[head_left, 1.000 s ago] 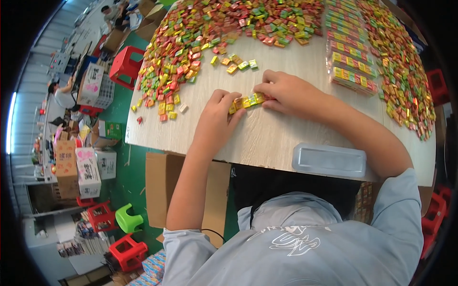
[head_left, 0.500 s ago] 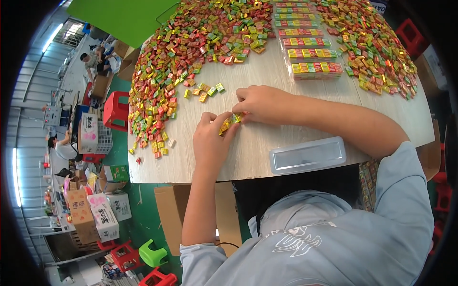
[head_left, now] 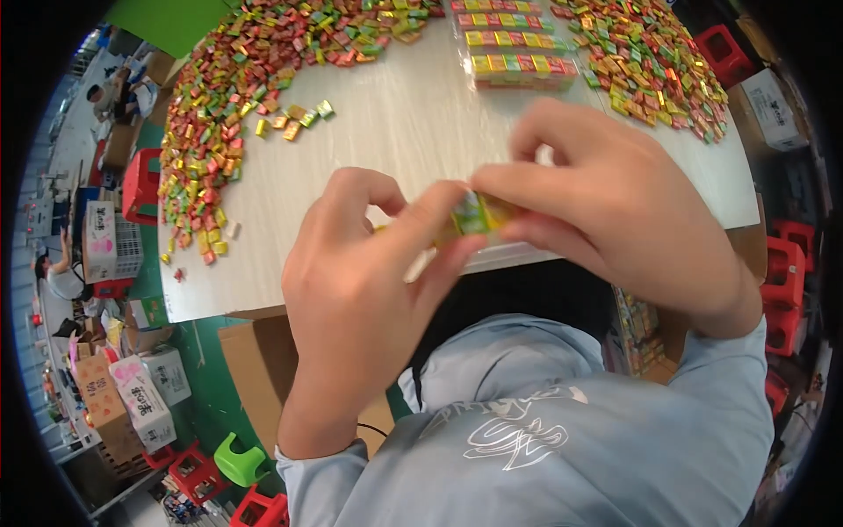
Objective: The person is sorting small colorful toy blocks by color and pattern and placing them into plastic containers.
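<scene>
Lifted above the near part of the table, a short row of small wrapped candies (head_left: 471,213) with green and yellow wrappers is pinched end to end between my hands. My left hand (head_left: 356,259) grips the row's left side with thumb and fingers. On the other side, my right hand (head_left: 619,193) closes its thumb and fingertips on the right end. Fingers cover most of the row, so its full length is hidden. Behind my hands, only an edge of the clear plastic tray (head_left: 518,254) shows at the table's near edge.
Heaps of loose candies (head_left: 263,66) cover the table's far left, with another pile (head_left: 654,66) at the right. Clear packs of lined-up candies (head_left: 522,68) stand between them. Several loose candies (head_left: 291,130) lie nearer. A cardboard box (head_left: 259,360) sits below the table edge.
Both hands have risen off the tabletop toward me, carrying the candy row up with them. The view has shifted, so the table's contents appear farther left and higher.
</scene>
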The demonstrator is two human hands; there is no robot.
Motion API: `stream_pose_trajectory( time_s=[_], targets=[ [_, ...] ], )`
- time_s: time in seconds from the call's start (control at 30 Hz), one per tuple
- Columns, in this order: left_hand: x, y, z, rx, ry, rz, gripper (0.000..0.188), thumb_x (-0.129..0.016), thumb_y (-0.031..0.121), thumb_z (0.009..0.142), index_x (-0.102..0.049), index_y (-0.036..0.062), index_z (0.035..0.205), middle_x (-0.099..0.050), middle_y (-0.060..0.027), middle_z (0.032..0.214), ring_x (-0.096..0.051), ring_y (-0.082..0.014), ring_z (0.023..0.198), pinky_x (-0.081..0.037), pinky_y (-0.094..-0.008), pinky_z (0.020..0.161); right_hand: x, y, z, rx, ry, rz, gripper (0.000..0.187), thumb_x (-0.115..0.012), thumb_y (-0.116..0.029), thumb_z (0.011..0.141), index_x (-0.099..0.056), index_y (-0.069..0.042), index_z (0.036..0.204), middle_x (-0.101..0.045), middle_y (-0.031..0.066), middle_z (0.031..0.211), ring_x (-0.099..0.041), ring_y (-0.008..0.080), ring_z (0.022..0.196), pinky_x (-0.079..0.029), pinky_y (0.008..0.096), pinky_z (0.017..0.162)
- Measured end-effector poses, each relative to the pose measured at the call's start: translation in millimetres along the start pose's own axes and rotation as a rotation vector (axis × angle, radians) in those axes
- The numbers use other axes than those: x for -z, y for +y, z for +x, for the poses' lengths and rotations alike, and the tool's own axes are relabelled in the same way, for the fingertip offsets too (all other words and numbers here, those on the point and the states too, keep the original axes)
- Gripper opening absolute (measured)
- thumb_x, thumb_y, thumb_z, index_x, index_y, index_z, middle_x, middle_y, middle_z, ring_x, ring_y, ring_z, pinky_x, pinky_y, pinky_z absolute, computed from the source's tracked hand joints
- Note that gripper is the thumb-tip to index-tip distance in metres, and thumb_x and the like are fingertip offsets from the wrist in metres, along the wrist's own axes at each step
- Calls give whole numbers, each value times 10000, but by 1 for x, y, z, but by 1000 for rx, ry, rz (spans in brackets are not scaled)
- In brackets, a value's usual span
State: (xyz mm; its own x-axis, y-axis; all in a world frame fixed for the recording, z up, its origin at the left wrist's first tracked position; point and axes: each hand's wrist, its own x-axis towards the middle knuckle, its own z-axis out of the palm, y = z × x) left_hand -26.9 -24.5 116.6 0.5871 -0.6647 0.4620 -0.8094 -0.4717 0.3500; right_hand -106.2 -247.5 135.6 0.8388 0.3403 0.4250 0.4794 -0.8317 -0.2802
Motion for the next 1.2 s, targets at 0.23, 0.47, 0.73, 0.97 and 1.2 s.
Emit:
stream_pose_trajectory(
  time_s=[0.23, 0.47, 0.73, 0.97, 1.2],
  targets=[
    [-30, 19, -9, -68, -106, -82, 413, -917, 178, 737, -808, 127, 1133, -581, -61, 938, -558, -186, 662, -465, -335, 578, -11, -18, -50, -362, -13, 98, 360, -824, -110, 805, -747, -52, 1152, -586, 88, 1002, -607, 250, 777, -510, 359, 662],
    [-50, 8, -19, -40, -93, -49, 382, -883, 138, 800, -748, 68, 1150, -628, -116, 1009, -660, -294, 878, -540, -397, 757, -36, -9, -64, -350, 90, 81, 304, -788, -47, 853, -717, -37, 1148, -625, 117, 1086, -641, 293, 964, -540, 393, 823],
    [-62, -6, -35, -133, -4, -16, 385, -873, 202, 821, -746, 69, 1159, -638, -67, 1070, -566, -254, 847, -500, -385, 757, -39, -11, -74, -332, 104, 95, 279, -781, -43, 862, -717, -32, 1134, -650, 112, 1127, -623, 306, 1012, -530, 390, 875],
    [-85, -15, -67, -182, 135, 190, 417, -677, 452, 1014, -778, 121, 1246, -689, -67, 1312, -552, -257, 1135, -450, -364, 986, -55, -11, -91, -208, 150, -204, 327, -743, -135, 898, -726, -55, 1215, -691, 96, 1274, -637, 318, 1141, -498, 428, 969],
    [-106, -24, -74, -158, 225, -79, 446, -637, 320, 1045, -636, 35, 1389, -651, -177, 1440, -571, -365, 1353, -436, -428, 1099, -54, -5, -101, -253, 122, -23, 312, -711, -230, 966, -689, -58, 1225, -663, 153, 1405, -572, 382, 1365, -415, 489, 1132]
  ],
)
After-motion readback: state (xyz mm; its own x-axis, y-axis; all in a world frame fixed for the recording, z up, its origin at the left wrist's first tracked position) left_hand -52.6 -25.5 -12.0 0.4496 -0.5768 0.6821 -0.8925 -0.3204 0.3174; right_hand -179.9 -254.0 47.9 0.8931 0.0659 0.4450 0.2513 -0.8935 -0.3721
